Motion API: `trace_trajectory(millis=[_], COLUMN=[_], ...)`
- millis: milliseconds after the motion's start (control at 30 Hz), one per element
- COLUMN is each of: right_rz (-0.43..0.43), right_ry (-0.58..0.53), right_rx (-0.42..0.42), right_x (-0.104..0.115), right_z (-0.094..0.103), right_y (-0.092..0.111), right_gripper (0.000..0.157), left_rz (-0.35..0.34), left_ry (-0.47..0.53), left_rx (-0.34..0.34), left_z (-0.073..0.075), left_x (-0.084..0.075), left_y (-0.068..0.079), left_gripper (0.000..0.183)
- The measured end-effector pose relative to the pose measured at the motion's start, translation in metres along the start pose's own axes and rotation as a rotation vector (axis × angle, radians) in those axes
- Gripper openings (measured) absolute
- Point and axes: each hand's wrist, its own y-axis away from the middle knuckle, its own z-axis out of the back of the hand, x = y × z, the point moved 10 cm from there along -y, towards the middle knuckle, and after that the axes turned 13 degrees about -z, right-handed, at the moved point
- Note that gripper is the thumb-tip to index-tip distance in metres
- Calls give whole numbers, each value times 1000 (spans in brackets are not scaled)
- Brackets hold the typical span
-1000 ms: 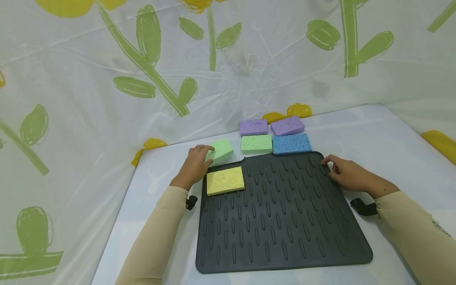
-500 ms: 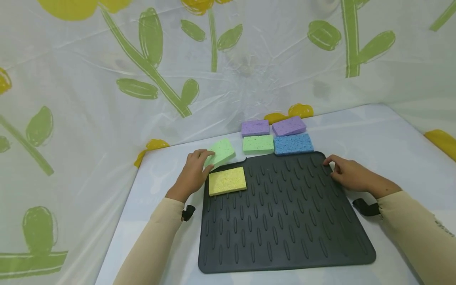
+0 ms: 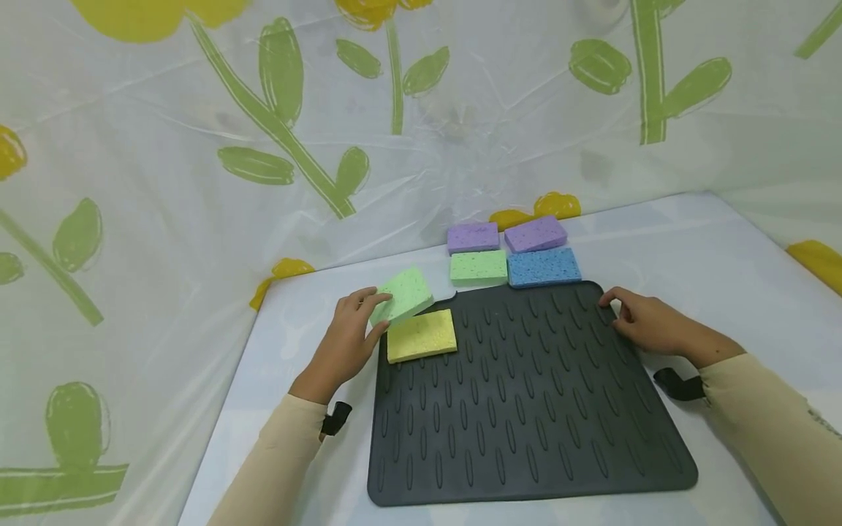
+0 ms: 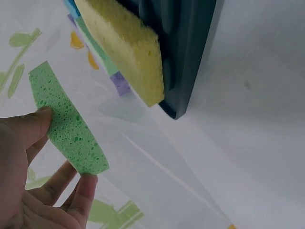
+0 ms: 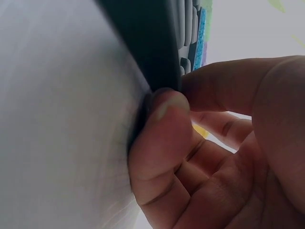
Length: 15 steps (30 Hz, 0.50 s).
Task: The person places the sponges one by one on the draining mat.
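My left hand pinches a light green sponge between thumb and fingers. In the head view the sponge is tilted over the back left corner of a black ridged drying mat. The left wrist view shows the thumb on one side of this porous sponge and fingertips at its lower end. Just in front of it, a yellow sponge lies on the mat. My right hand grips the mat's right edge near the back corner; in the right wrist view, thumb and finger pinch the rim.
Behind the mat sit another green sponge and a blue sponge, with two purple ones, a left purple sponge and a right purple sponge, farther back. A flower-printed curtain hangs behind the white table.
My left hand has drawn the green sponge toward me, off its place behind the mat, and it now tilts above the corner. The right hand keeps its grip at the mat's edge.
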Motion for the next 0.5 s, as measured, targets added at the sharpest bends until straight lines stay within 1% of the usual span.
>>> trace_trajectory(millis=[133, 267, 400, 500], right_rz=[7, 10, 4, 2], right_ry=[4, 8, 10, 12], right_rx=[-5, -10, -12, -12], right_x=[1, 1, -1, -2], right_z=[0, 1, 0, -1], right_y=[-1, -1, -1, -2], right_gripper=[36, 36, 36, 36], left_rz=[2, -21, -38, -47], left_ry=[-2, 7, 26, 27], left_rx=[3, 8, 45, 55], left_z=[-3, -7, -12, -13], left_x=[-7, -15, -23, -28], left_y=[11, 19, 25, 29], left_gripper=[45, 47, 49, 51])
